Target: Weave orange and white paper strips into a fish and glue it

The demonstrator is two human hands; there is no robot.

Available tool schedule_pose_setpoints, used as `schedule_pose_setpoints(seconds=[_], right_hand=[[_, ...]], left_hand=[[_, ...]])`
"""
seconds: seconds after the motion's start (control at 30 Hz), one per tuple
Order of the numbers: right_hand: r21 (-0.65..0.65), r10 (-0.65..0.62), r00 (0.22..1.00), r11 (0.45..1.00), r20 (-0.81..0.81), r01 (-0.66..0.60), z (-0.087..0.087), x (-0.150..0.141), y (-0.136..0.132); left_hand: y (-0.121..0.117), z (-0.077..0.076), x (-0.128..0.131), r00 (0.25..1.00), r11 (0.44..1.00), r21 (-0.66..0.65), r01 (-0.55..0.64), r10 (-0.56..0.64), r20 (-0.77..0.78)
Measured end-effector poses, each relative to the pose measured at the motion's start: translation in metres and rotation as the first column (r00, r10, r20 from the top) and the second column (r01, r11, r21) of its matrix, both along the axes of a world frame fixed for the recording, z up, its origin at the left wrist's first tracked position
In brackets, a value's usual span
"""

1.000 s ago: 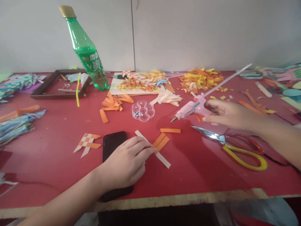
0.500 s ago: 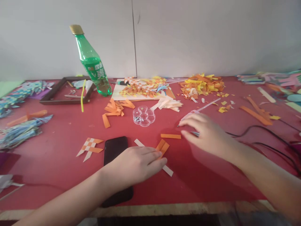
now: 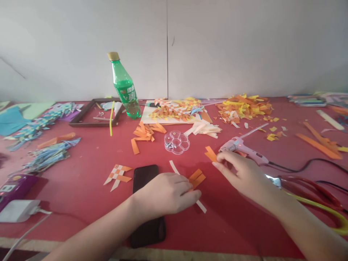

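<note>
My left hand (image 3: 168, 192) lies on the red table (image 3: 81, 188), fingers together, pressing down a white paper strip (image 3: 201, 206) crossed with folded orange strips (image 3: 197, 177). My right hand (image 3: 239, 174) pinches a loose orange paper strip (image 3: 210, 154), lifted just off the table. A pink glue gun (image 3: 244, 146) lies right behind that hand. A black phone (image 3: 145, 203) sits partly under my left wrist.
A clear flower-shaped bead box (image 3: 176, 141), orange strip piles (image 3: 144, 132), a woven orange-white fish (image 3: 117, 175), a green bottle (image 3: 125, 88), a wooden frame (image 3: 92, 117) and scrap heaps (image 3: 241, 107) stand behind. Scissors (image 3: 312, 192) lie at right; a power strip and charger (image 3: 16, 210) at left.
My right hand put the glue gun down on the table, swept left and picked up the loose orange strip. The left hand stayed on the crossed strips. The camera tilted up.
</note>
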State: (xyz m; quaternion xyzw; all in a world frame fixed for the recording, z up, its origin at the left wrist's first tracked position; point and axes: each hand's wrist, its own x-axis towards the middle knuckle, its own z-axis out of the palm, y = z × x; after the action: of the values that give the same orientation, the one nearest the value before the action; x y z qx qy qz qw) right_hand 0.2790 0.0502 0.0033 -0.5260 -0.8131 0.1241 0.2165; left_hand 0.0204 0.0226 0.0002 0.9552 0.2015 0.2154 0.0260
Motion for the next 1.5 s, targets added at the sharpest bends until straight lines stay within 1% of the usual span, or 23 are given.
schedule_pose_setpoints(seconds=[0.07, 0.1, 0.17, 0.2, 0.3, 0.37, 0.43, 0.5, 0.57, 0.67, 0.77, 0.83, 0.9, 0.97, 1.0, 1.1, 1.2, 1.3, 1.4, 1.5], right_hand=[[-0.048, -0.108, 0.985, 0.994, -0.134, 0.103, -0.001, 0.0, -0.004], [-0.078, -0.14, 0.967, 0.989, -0.215, 0.125, -0.002, 0.0, -0.006], [-0.129, -0.151, 0.926, 0.985, -0.345, 0.113, -0.005, -0.001, -0.009], [-0.148, -0.134, 0.917, 0.986, -0.375, 0.084, -0.006, -0.003, -0.01], [-0.188, -0.059, 0.931, 0.982, -0.36, -0.011, -0.004, -0.009, -0.014], [-0.219, -0.025, 0.95, 0.975, -0.312, -0.046, 0.0, -0.013, -0.015], [-0.253, -0.014, 0.954, 0.965, -0.3, -0.066, 0.003, -0.015, -0.015], [-0.286, -0.009, 0.942, 0.954, -0.337, -0.093, 0.002, -0.012, -0.015], [-0.304, -0.008, 0.914, 0.944, -0.405, -0.127, -0.003, -0.009, -0.015], [-0.296, -0.013, 0.877, 0.944, -0.481, -0.148, -0.011, -0.005, -0.016], [-0.251, -0.017, 0.876, 0.96, -0.483, -0.12, -0.011, -0.007, -0.016], [-0.168, 0.023, 0.889, 0.979, -0.457, -0.112, -0.007, -0.01, -0.016], [-0.058, 0.077, 0.896, 0.992, -0.438, -0.114, -0.003, -0.012, -0.015], [-0.005, 0.099, 0.881, 0.993, -0.462, -0.114, 0.0, -0.014, -0.016], [-0.012, 0.095, 0.865, 0.993, -0.493, -0.116, 0.0, -0.015, -0.016], [-0.088, 0.055, 0.819, 0.988, -0.571, -0.128, -0.001, -0.017, -0.019], [-0.118, 0.026, 0.821, 0.987, -0.571, -0.113, -0.002, -0.02, -0.021], [-0.141, 0.015, 0.816, 0.983, -0.578, -0.118, -0.002, -0.022, -0.022], [-0.165, -0.024, 0.805, 0.982, -0.593, -0.093, -0.003, -0.022, -0.023], [-0.148, -0.041, 0.818, 0.987, -0.574, -0.055, -0.005, -0.02, -0.024]], left_hand=[[0.0, 0.0, 0.0, 1.0, 1.0, -0.017, 0.015, -0.015, -0.001], [0.0, 0.0, 0.0, 1.0, 0.999, -0.031, 0.02, -0.02, 0.002], [-0.001, -0.001, 0.0, 1.0, 0.998, -0.065, 0.02, -0.019, 0.015], [-0.002, -0.002, 0.0, 1.0, 0.996, -0.081, 0.02, -0.019, 0.02], [-0.003, -0.004, 0.0, 0.999, 0.994, -0.111, 0.013, -0.009, 0.041], [-0.003, -0.005, -0.001, 0.998, 0.993, -0.118, 0.009, -0.001, 0.06], [-0.002, -0.005, -0.002, 0.997, 0.993, -0.12, -0.002, 0.011, 0.075], [-0.002, -0.004, -0.003, 0.996, 0.993, -0.115, -0.015, 0.025, 0.088], [-0.002, -0.002, -0.003, 0.994, 0.995, -0.1, -0.031, 0.042, 0.104], [-0.003, 0.002, -0.004, 0.987, 0.994, -0.069, -0.088, 0.096, 0.129], [-0.004, 0.001, -0.005, 0.975, 0.987, -0.066, -0.148, 0.157, 0.158], [-0.006, -0.002, -0.005, 0.961, 0.982, -0.101, -0.159, 0.177, 0.214], [-0.007, -0.005, -0.004, 0.933, 0.971, -0.164, -0.174, 0.216, 0.288], [-0.008, -0.007, -0.004, 0.9, 0.953, -0.24, -0.186, 0.263, 0.348], [-0.009, -0.007, -0.003, 0.885, 0.944, -0.274, -0.185, 0.281, 0.372], [-0.01, -0.003, -0.003, 0.846, 0.916, -0.364, -0.169, 0.324, 0.423], [-0.01, 0.0, -0.003, 0.816, 0.87, -0.463, -0.166, 0.385, 0.43], [-0.008, -0.001, -0.002, 0.783, 0.828, -0.538, -0.159, 0.437, 0.443], [-0.006, -0.005, 0.0, 0.749, 0.806, -0.576, -0.138, 0.465, 0.471], [-0.005, -0.006, 0.0, 0.746, 0.821, -0.549, -0.158, 0.463, 0.478]])
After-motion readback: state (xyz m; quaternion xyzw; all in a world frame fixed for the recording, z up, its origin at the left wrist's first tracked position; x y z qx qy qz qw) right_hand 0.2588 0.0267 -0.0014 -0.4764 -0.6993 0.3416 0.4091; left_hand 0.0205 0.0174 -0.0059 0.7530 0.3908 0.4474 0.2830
